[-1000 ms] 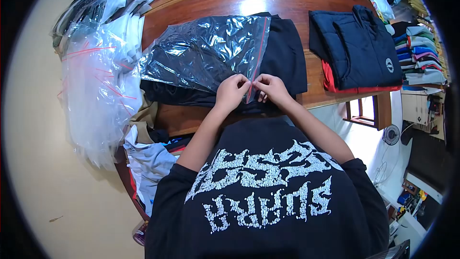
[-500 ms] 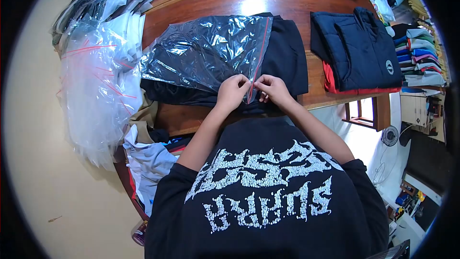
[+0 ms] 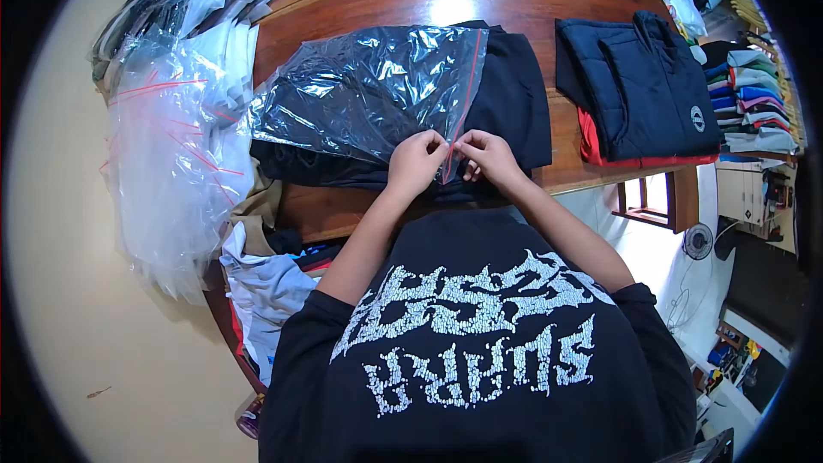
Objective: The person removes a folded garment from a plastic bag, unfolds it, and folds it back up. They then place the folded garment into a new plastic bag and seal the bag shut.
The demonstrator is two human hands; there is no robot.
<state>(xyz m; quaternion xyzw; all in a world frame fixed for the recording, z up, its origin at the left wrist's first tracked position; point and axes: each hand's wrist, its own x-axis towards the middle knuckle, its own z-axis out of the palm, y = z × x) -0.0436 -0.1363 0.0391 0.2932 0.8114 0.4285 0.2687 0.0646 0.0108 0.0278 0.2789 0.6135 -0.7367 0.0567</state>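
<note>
A clear plastic zip bag (image 3: pixel 343 90) with a red seal strip lies over folded black clothing (image 3: pixel 514 103) on the wooden table. My left hand (image 3: pixel 417 161) pinches the bag near the lower end of the red strip. From the other side of that strip, my right hand (image 3: pixel 490 159) grips the bag's edge with thumb and fingertips. The two hands almost meet there. Whether the bag's mouth is parted between my fingers cannot be made out. Black cloth shows below the bag and to its right.
Many clear bags with red strips (image 3: pixel 171 171) hang over the table's left end. To the right lies a folded navy padded jacket (image 3: pixel 639 90) on a red garment (image 3: pixel 591 141). Stacked clothes (image 3: pixel 759 103) stand farther right. Grey cloth (image 3: pixel 266 270) sits below the table edge, at left.
Almost nothing differs. Both hands stay at the same corner of the bag, with only a very slight upward shift of the fingers.
</note>
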